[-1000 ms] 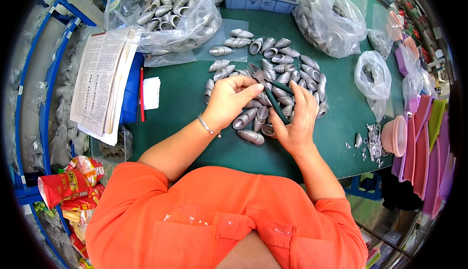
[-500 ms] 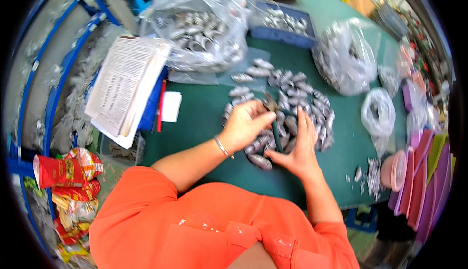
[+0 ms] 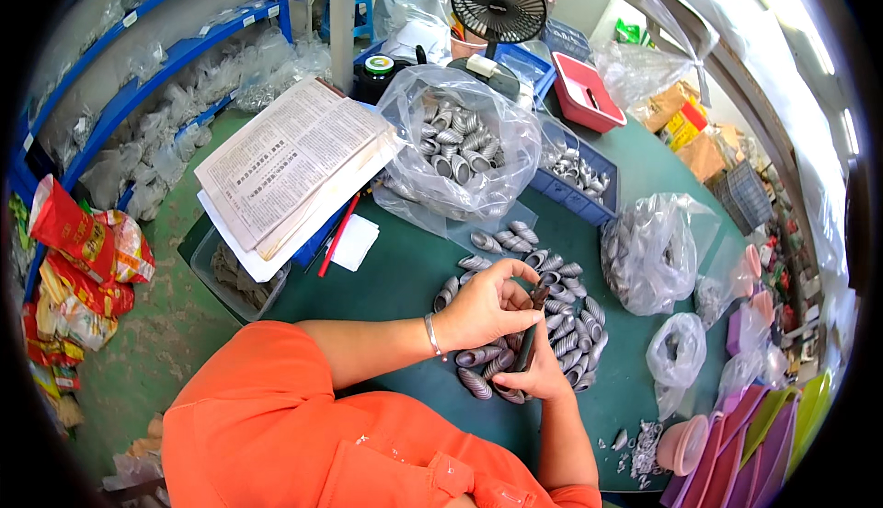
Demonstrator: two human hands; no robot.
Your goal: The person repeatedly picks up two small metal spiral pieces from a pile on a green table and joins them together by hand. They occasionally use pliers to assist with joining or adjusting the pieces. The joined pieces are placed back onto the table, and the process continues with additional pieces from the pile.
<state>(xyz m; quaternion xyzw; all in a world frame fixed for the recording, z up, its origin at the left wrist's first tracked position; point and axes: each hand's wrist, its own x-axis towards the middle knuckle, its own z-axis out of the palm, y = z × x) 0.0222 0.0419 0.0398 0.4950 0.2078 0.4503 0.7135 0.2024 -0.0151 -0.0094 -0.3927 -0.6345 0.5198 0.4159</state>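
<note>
My right hand is closed around the dark handles of a pair of pliers, whose head points away from me. My left hand is curled at the head of the pliers, thumb and fingers pressed together. Whatever it pinches is hidden by the fingers. Beneath and around both hands lies a loose pile of grey, ribbed, hollow tube-like pieces on the green table. Some pieces show open ends.
Beyond the pile stand an open bag of ribbed pieces, a blue bin and a fan. Papers and a red pen lie left. Bags, a pink cup and grey scraps are right.
The view has tilted up and turned, showing the fan and more of the room. My right hand, spread beside the pliers before, has closed on their handles. My left hand stays near their head.
</note>
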